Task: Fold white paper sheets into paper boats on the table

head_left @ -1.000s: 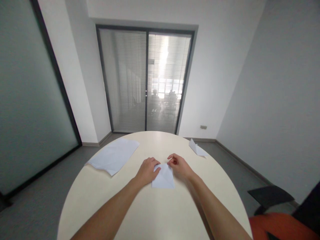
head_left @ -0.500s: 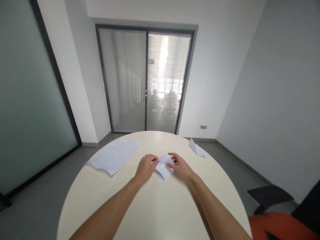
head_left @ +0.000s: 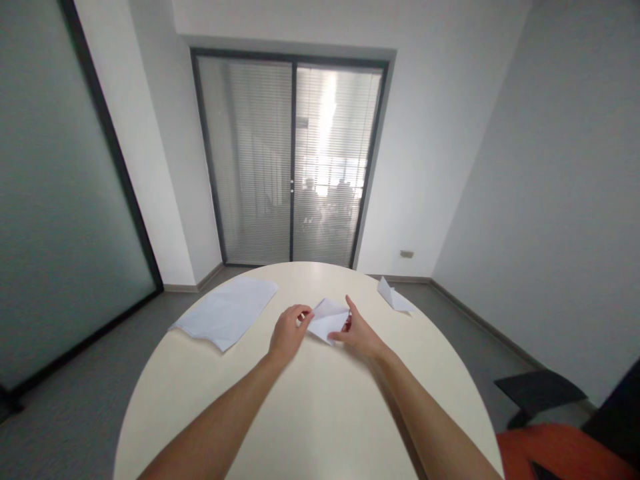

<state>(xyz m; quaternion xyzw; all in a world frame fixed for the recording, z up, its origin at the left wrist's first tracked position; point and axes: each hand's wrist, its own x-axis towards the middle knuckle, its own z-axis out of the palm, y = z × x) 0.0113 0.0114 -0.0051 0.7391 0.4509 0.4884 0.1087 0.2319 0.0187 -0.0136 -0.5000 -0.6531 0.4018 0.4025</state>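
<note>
Between my two hands is a small folded sheet of white paper (head_left: 327, 319), close above or on the tabletop. Its left corner is pinched by my left hand (head_left: 290, 328), thumb against curled fingers. At the right side of the paper, my right hand (head_left: 356, 330) has its index finger raised and its thumb along the near edge. The other right fingers are curled at the paper's right edge, partly hidden behind it.
The round cream table (head_left: 310, 413) fills the foreground. A stack of white paper sheets (head_left: 227, 310) lies at its left. A folded paper piece (head_left: 395, 298) stands near the far right edge. An orange and black chair (head_left: 550, 447) is at lower right.
The folded paper has turned and shifted slightly away from me, its faces more spread. My right index finger has lifted, and the right thumb has moved down along the near edge.
</note>
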